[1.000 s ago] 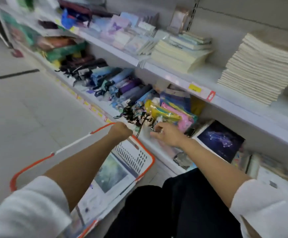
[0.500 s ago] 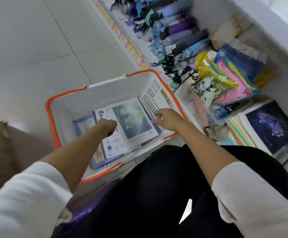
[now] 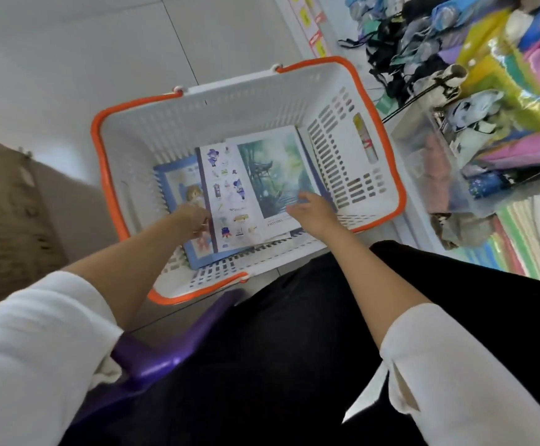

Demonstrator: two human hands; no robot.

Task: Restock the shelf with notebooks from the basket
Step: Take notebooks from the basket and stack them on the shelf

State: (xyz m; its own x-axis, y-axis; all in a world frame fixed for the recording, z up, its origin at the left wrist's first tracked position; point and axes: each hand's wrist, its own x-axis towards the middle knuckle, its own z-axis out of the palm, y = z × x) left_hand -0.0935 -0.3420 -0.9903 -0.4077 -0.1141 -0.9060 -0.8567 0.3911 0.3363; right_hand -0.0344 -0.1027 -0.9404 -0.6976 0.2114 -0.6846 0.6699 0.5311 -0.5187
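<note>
A white basket with an orange rim (image 3: 230, 104) stands on the floor in front of my knees. Inside lie three notebooks, overlapping: a blue one (image 3: 173, 181) at the left, a white one with small cartoon figures (image 3: 227, 194) in the middle, and one with a green landscape cover (image 3: 272, 169) on top at the right. My left hand (image 3: 194, 220) is down in the basket, its curled fingers pinching the left edge of the white notebook. My right hand (image 3: 310, 214) rests on the near corner of the green notebook with fingers extended.
The low shelf (image 3: 413, 226) runs along the right. It holds a stack of pastel-edged notebooks (image 3: 516, 249), colourful plastic pouches (image 3: 513, 78), a clear box (image 3: 429, 162) and dark folded umbrellas (image 3: 400, 49). A purple stool (image 3: 165, 349) is under me. A brown object (image 3: 4, 220) stands at the left.
My view has swung from the shelf down to the basket. Both hands have dropped into it, the left reaching the white notebook's edge and the right landing on the green cover.
</note>
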